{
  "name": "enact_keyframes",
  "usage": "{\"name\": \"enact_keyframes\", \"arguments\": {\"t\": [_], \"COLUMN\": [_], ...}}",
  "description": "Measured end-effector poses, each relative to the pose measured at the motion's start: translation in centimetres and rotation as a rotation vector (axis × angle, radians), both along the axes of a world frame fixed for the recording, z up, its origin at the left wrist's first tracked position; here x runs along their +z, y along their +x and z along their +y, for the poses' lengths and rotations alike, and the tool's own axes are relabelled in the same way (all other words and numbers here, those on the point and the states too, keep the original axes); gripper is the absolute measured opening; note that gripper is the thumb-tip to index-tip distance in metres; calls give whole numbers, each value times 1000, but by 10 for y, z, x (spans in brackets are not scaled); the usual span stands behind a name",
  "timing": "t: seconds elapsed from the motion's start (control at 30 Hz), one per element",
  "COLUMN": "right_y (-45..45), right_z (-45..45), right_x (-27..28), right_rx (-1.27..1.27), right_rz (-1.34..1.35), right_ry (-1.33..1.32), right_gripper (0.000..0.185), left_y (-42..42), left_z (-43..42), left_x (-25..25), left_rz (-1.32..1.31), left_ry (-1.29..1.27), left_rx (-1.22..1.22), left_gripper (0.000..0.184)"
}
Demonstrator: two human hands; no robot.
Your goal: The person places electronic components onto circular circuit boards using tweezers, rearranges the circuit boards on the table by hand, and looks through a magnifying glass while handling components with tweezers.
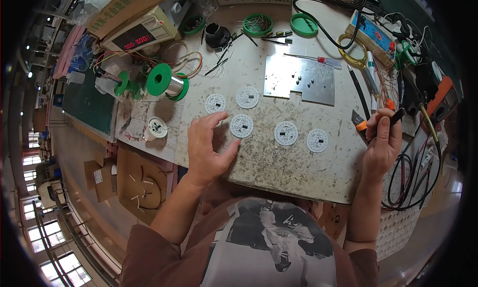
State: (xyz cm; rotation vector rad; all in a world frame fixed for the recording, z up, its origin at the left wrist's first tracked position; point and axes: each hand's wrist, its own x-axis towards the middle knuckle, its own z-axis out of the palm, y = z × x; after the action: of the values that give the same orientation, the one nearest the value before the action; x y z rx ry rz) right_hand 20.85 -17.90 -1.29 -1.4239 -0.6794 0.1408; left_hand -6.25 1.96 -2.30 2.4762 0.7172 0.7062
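Note:
Several round white circuit boards lie on the worktable. My left hand (209,146) is open, thumb and fingers apart, beside one round board (242,126). Its fingertips are close to that board's left edge and just below another board (215,104); whether they touch either, I cannot tell. A third board (247,97) lies behind these. Two more, a middle board (286,133) and a right-hand board (317,140), lie between my hands. My right hand (382,145) is closed around a slim black-handled tool (398,116) at the table's right side; its working end is hidden.
A metal plate (301,78) bears small dark parts and a red-handled screwdriver (326,62). Solder spool (173,86), white cup (156,128) and green dish of components (257,24) stand left and behind. Tape roll (344,40), tools and looping cables crowd the right. The table's front edge (284,191) is near me.

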Motion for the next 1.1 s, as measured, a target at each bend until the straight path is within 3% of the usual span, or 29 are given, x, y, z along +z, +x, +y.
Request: {"name": "enact_keyframes", "arguments": {"t": [0.37, 0.53, 0.63, 0.73, 0.93, 1.03, 1.1], "right_y": [6, 16, 18, 22, 24, 29, 27], "right_z": [3, -3, -4, -7, -6, -9, -6], "right_x": [-12, -21, -21, -21, -22, -25, -22], "right_rx": [-107, -113, -143, -128, -133, -166, -177], "right_rz": [12, 11, 26, 23, -17, -39, -7], "right_ry": [-22, -46, -51, -40, -66, -74, -43], "right_gripper": [20, 22, 21, 21, 22, 22, 22], "left_y": [1, -20, -60, -92, -113, -106, -95], "left_z": [2, 3, 11, 44, 71, 61, 45], "left_x": [-5, -3, -5, 2, -5, -9, -14], "left_rz": [65, -152, -332, -99, 242, -9, -302], "left_ry": [-3, 36, 260, 356, 174, 62, -240], "left_rx": [24, -4, 286, 455, 345, 382, 271], "left_gripper": [68, 67, 75, 87, 90, 76, 77]}}
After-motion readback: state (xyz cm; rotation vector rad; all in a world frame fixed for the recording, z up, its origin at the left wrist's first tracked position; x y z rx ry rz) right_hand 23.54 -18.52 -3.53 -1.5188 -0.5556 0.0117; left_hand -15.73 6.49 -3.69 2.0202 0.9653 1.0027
